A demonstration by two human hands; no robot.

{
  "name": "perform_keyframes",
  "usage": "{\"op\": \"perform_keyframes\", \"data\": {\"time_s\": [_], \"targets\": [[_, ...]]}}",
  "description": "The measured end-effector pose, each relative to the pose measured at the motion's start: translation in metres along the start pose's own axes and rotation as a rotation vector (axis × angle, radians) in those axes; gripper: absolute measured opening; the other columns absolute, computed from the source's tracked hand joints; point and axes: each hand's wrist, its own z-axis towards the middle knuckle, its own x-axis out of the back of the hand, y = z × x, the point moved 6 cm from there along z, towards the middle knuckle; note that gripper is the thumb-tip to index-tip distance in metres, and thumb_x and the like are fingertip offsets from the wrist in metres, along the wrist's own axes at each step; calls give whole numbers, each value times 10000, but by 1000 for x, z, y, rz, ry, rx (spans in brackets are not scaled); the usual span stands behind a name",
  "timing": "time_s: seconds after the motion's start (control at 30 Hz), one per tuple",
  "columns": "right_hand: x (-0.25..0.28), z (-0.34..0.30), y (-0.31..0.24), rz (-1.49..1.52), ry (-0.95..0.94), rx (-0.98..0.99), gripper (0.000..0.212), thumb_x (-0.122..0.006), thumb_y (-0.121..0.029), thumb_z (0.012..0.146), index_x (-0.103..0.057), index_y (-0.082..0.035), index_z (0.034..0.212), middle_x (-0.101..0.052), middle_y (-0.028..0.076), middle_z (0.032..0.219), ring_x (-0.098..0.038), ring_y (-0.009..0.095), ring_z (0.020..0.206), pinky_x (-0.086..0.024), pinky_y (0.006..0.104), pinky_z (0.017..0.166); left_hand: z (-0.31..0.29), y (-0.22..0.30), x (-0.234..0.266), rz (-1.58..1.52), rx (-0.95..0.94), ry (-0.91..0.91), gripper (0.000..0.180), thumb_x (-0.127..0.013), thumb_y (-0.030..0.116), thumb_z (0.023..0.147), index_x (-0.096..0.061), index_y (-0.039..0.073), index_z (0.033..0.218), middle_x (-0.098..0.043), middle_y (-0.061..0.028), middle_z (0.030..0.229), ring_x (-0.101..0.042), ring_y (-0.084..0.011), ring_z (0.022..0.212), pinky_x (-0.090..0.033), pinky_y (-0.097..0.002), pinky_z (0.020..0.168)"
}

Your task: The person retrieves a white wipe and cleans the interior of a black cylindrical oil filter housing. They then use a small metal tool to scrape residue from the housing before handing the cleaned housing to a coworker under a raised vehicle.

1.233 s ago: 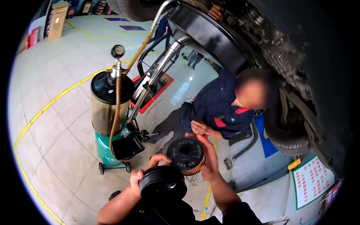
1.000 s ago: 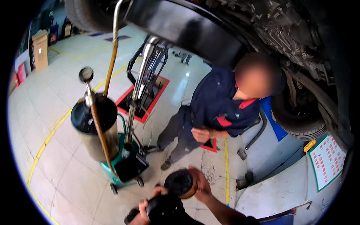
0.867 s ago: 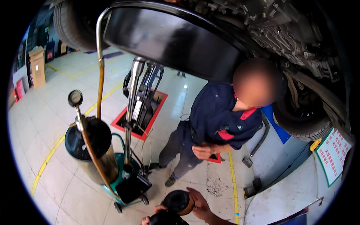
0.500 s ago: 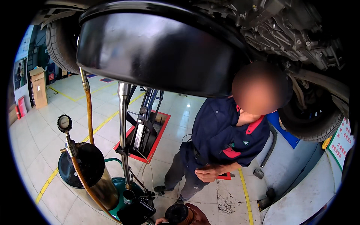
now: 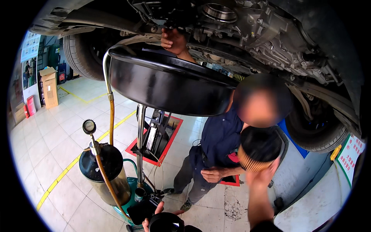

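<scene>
Raised at right of centre, my right hand [image 5: 264, 174] grips an oil filter element [image 5: 257, 164] from below. The element has tan pleated sides and a dark round top, and it covers part of the co-worker's body. Low at the bottom edge, the fingers of my left hand [image 5: 158, 208] curl around a round, glossy black part [image 5: 166, 223], whose lower side is cut off by the frame. Higher up, a round threaded fitting [image 5: 220, 13] projects from the underside of the raised car.
A black drain pan [image 5: 170, 87] stands on a chrome post under the car. Left of it is an oil drainer tank [image 5: 102, 174] with gauge and hose. A co-worker [image 5: 216, 143] stands opposite, one hand [image 5: 176, 40] lifted to the underbody. A cardboard box [image 5: 49, 87] is far left.
My right hand has lifted the filter element from the bottom edge, away from my left hand. The co-worker's one hand now shows up at the underbody. The view has tilted upward.
</scene>
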Motion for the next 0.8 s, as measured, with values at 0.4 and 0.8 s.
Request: {"op": "perform_keyframes", "data": {"time_s": [0.4,0.8], "targets": [[-85,213,-89,534,9,191,473,-715,-122,998,-534,101,1374,-604,191,1369,-599,329,1342,-540,510,1162,-42,8,-6,99,-197,271,960,-446,739,983,-261,155,1721,-492,-322,1568,-560,-553,1307,-621,-597,869],[-83,303,-18,919,146,-198,231,-657,-107,1025,-591,73,1155,-626,267,1203,-584,450,1296,-514,590,1193,-14,-28,11,-329,-344,707,906,-278,815,989,-248,278,1719,-626,-336,1372,-677,-503,961,-603,-562,581]]}}
